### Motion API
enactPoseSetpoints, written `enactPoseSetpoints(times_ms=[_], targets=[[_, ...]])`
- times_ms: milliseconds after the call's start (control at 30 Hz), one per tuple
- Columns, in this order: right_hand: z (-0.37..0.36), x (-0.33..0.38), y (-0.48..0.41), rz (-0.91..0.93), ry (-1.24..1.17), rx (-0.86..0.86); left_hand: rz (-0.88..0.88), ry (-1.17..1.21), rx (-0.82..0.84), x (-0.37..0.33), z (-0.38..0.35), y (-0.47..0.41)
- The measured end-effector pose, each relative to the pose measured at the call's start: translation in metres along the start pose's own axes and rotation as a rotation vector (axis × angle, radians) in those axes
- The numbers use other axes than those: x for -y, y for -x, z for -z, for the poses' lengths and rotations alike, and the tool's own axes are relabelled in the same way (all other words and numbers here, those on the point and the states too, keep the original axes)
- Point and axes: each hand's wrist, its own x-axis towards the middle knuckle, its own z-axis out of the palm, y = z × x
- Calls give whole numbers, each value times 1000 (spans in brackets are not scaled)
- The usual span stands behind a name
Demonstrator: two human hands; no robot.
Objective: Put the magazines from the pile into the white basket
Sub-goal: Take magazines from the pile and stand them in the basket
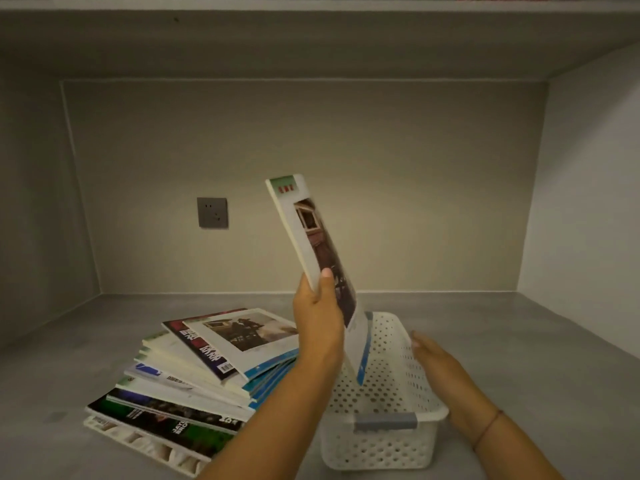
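A fanned pile of magazines (194,372) lies on the grey counter at the lower left. To its right stands the white perforated basket (381,441) with a grey handle. My left hand (317,320) grips a white-covered magazine (311,244) nearly upright, its lower corner dipping inside the basket's far end. My right hand (436,358) rests flat against the basket's right rim, fingers extended. I cannot see any other magazine inside the basket.
The grey counter (519,341) sits in a recessed niche with walls at the left, back and right. A grey wall socket (212,213) is on the back wall. A shelf edge (311,5) runs overhead.
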Motion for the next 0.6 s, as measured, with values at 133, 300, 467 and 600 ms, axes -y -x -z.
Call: enactPoseSetpoints(times_ms=[133, 300, 467, 600], targets=[[1, -13, -3, 116, -126, 71, -58, -69, 62, 31, -16, 24], [-2, -11, 2, 168, -147, 126, -59, -82, 75, 34, -23, 45], [-2, -8, 7, 203, -164, 151, 26, -75, 51, 35, -23, 49], [-2, -5, 12, 270, -57, 158, 133, -120, 118, 45, -23, 51]])
